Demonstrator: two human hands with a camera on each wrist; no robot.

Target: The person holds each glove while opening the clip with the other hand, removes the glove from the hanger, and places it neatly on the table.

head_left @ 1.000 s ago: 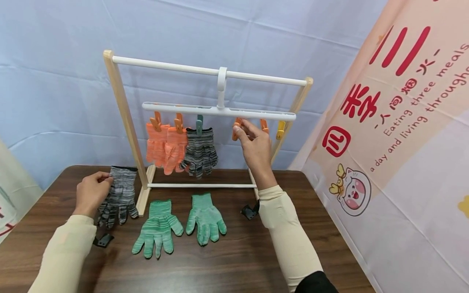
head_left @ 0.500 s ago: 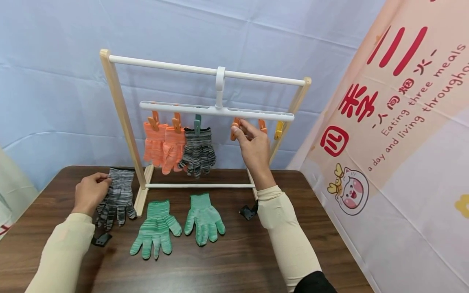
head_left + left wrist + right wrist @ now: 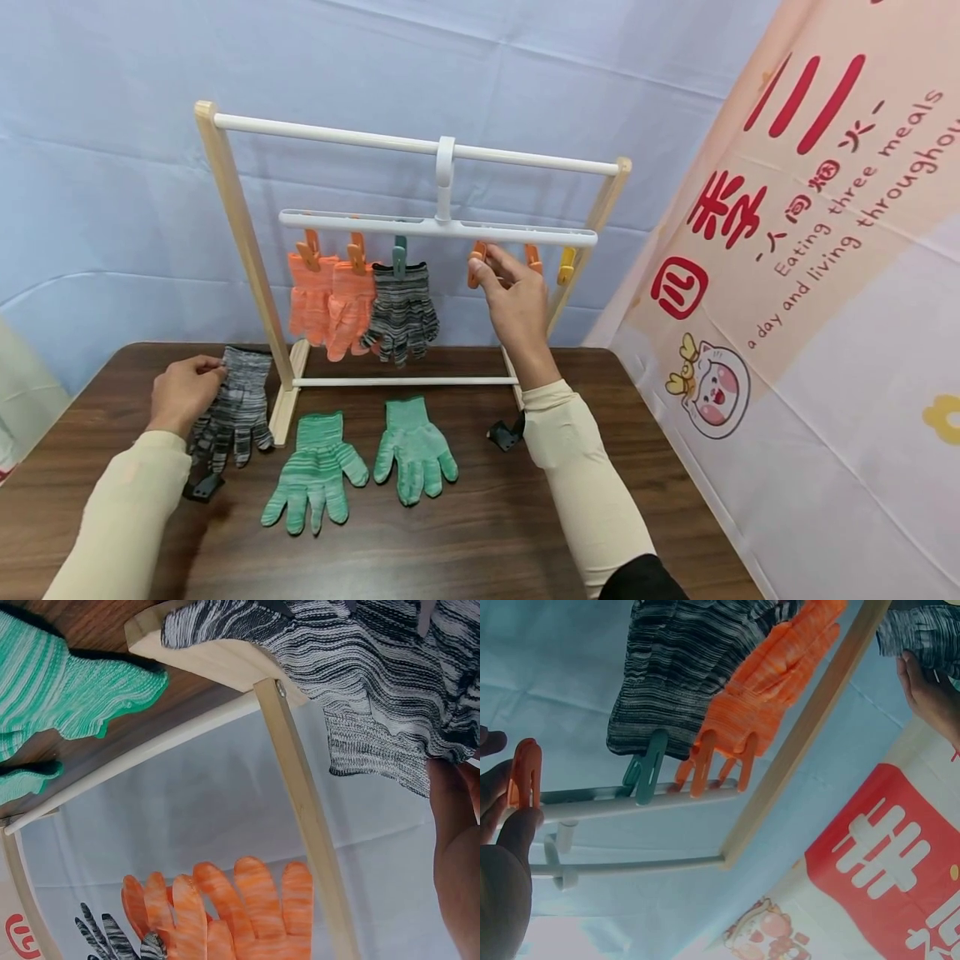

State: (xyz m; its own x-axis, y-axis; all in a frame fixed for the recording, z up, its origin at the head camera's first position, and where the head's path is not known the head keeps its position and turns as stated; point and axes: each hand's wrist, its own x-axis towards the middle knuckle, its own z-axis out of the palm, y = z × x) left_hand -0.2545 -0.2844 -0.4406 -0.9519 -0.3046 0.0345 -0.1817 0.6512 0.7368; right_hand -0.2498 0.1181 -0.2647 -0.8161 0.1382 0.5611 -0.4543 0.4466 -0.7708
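Note:
At the table's left side my left hand [image 3: 185,393] pinches the cuff edge of a black-and-grey striped knit glove [image 3: 242,404], whose fingers hang down toward the tabletop. In the left wrist view that glove [image 3: 360,682] fills the upper right, with the thumb and fingers at its cuff. My right hand [image 3: 517,307] is raised to the white hanger bar [image 3: 360,223] and pinches an orange clothespin [image 3: 476,265] between thumb and fingers. In the right wrist view this clothespin [image 3: 526,774] holds no glove. Two orange gloves [image 3: 349,308] and a black-and-grey glove [image 3: 403,317] hang clipped left of it.
Two green gloves [image 3: 318,467] lie flat on the brown table [image 3: 480,533]. A wooden rack [image 3: 238,225] carries the hanger on its white top rod. Another orange clothespin [image 3: 533,257] and a yellow clothespin [image 3: 566,266] hang to the right.
The whole head view has shifted slightly, moving the scene a little left. Both hands keep their holds on the glove and the clothespin, with little other movement.

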